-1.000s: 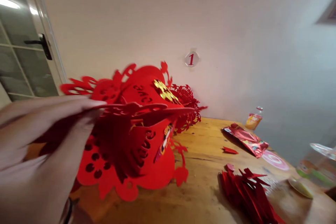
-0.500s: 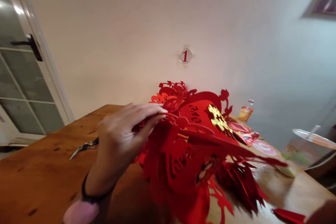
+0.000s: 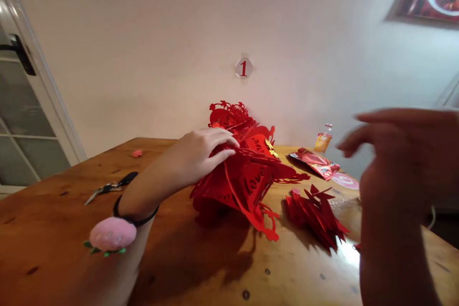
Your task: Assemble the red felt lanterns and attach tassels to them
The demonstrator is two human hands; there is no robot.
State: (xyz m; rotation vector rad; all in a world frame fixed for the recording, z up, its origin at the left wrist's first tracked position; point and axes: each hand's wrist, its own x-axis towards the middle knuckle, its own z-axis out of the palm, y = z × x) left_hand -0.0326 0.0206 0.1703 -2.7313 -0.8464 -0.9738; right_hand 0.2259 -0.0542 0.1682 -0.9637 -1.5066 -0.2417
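Observation:
My left hand is closed on the top edge of a red cut-out paper or felt lantern, pinching it between thumb and fingers. The lantern's panels bear the word "love" and a gold character piece, and they lean over the wooden table. My right hand is raised at the right, dark and somewhat blurred. Its fingers point left and stand apart, with nothing visible between them. Below and left of it lies a bundle of folded red pieces. More red lantern work stands behind, against the wall.
On the wooden table are keys with a black fob at left and a small red scrap. A red foil packet, a drink bottle and a round pink sticker are at the right.
My right hand has risen into view from the lower right corner. The lantern in my left hand has moved away from me and lower, towards the tabletop. The camera view has turned slightly right.

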